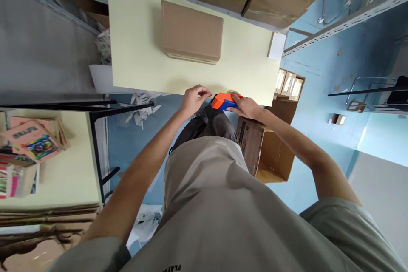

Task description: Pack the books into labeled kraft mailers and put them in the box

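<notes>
At the near edge of the pale table (134, 29), the right hand (247, 107) grips the orange-and-blue tape dispenser (223, 101) while the left hand (193, 99) pinches beside it, apparently at tape, which could stick to itself if slackened.

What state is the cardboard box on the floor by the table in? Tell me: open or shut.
Open. The cardboard box has its flaps spread and its bare inside shows; nothing is visible in it.
</notes>
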Action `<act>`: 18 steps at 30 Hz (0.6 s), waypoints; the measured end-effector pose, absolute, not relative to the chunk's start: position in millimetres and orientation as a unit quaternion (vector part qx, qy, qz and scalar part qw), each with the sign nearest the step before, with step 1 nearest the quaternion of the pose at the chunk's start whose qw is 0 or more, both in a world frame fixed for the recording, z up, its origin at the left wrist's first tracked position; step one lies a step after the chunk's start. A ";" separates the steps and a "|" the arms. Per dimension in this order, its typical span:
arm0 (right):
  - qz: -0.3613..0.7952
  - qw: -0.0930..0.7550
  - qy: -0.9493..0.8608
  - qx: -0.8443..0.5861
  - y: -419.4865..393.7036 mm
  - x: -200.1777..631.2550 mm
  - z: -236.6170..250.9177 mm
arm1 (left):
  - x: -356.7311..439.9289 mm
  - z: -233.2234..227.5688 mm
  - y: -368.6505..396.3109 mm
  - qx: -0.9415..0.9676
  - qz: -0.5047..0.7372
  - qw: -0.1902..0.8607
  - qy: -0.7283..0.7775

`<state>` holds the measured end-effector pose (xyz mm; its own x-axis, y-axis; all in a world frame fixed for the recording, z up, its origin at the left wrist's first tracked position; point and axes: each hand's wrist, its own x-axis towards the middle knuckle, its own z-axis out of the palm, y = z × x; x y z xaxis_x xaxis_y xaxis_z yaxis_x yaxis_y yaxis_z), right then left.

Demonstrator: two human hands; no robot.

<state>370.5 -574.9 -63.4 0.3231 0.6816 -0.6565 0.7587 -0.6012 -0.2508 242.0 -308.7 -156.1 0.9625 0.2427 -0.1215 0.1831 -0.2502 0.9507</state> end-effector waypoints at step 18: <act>-0.301 0.058 0.369 0.877 -591.3 429.0 -48.2 | 322.0 -185.5 -276.2 0.769 0.119 0.592 0.212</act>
